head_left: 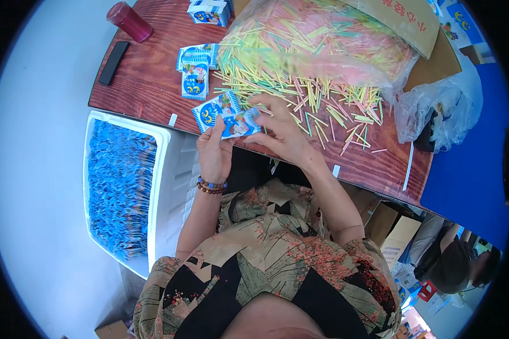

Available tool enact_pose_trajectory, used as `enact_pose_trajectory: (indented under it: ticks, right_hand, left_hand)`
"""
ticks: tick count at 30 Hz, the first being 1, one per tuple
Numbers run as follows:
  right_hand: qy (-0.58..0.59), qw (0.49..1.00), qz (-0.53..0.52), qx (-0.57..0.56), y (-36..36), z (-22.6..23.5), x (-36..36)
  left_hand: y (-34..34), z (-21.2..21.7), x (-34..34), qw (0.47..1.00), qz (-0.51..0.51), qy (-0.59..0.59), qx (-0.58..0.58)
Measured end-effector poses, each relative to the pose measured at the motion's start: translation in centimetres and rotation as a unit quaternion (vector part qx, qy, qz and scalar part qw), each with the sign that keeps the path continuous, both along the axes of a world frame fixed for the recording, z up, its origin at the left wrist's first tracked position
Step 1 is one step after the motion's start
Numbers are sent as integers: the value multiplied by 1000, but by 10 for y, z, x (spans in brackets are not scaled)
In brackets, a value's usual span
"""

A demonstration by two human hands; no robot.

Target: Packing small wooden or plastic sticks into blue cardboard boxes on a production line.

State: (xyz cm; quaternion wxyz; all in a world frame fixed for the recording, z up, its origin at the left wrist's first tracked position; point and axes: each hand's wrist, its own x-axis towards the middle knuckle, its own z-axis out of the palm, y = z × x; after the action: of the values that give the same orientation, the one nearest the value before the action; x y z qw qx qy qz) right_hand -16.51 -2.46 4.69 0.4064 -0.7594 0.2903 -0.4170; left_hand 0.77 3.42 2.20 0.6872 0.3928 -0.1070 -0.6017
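Two small blue-and-white printed packets [216, 108] overlap at the table's near edge. My left hand [214, 152] is closed on them from below, thumb on top. My right hand [285, 133] curls round the right end of the front packet [240, 125], its thumb and fingers on the packet's edge. Just beyond the hands, short thin pastel sticks [316, 93] in yellow, green and pink spill loosely over the wood-grain table. More of them fill a large clear plastic bag [322, 39]. Several like packets [195, 80] lie flat beyond my left hand.
A white foam box [163, 141] packed with rows of blue packets stands at the left. A dark-pink cup [130, 22] and a black oblong object [113, 63] are at the table's far left. Another packet stack [209, 12], an open carton [430, 62] and crumpled plastic [435, 116] lie farther off.
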Motion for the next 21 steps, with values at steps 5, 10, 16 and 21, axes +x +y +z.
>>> enact_pose_trajectory:
  ticks: [5,10,16,21]
  right_hand:
    - [-36,978,154,136,-10,0,-10]
    - [214,969,-101,72,-51,-7,-2]
    - [458,847,-190,-189,-69,-14,33]
    - [513,800,-208,-232,-84,-33,45]
  left_hand:
    - [11,-6,11,998,16,-53,14]
    - [13,1,18,997,52,-47,13]
    - [18,-3,24,998,64,-30,2]
    - [21,-11,27,999,46,-18,-1]
